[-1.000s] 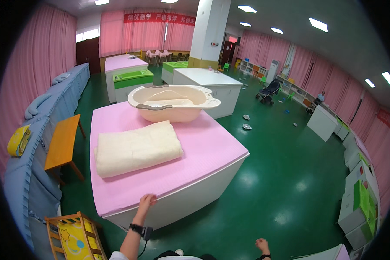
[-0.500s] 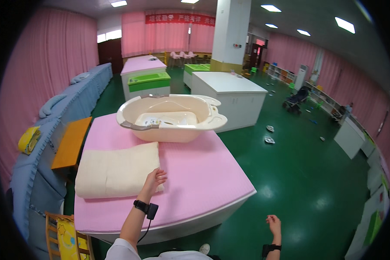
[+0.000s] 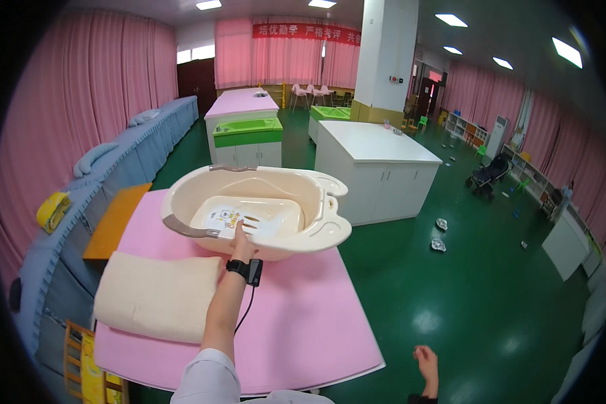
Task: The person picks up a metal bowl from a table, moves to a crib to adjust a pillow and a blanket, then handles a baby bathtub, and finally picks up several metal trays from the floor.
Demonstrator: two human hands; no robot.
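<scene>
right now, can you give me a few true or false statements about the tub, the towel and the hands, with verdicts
1. The left hand reaches over the near rim of the cream baby tub. True.
2. The tub is full of soapy water. False: no water shows, only a pale insert lying on its bottom.
3. A folded cream towel lies on the pink table top, to the left of the left forearm. True.
4. The right hand holds the towel. False: it hangs empty over the green floor, off the table's right edge.
5. The tub stands on the floor. False: it sits on the pink table top, at its far end.
</scene>
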